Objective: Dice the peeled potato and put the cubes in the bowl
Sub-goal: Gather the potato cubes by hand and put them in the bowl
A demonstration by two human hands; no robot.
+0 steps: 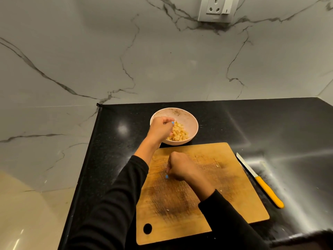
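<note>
the left hand [161, 127] is over the near-left rim of the bowl [187, 117], its fingers curled inward with the fingertips bunched above the cubes [177, 133]; whether anything is pinched between them cannot be told. the bowl is pale pink, stands on the black table [270, 123] just beyond the far edge of the board [234, 186], and holds a heap of yellow potato cubes on its near side. the right hand [178, 166] rests low over the middle of the board, fingers curled down toward the wood with one blue-painted nail showing at the left; what, if anything, its grip holds is hidden under the hand. the board is wooden, worn dark in the centre, with a hole at its near-left corner; a few small pale scraps [217, 166] lie scattered on it, one right of the right hand, one beside the right sleeve, one near the lower middle. the knife [259, 180], with a yellow handle, lies flat on the table just right of the board, apart from both hands, blade pointing away. both arms wear black sleeves. a marble wall with a socket [217, 9] rises behind the table.
</note>
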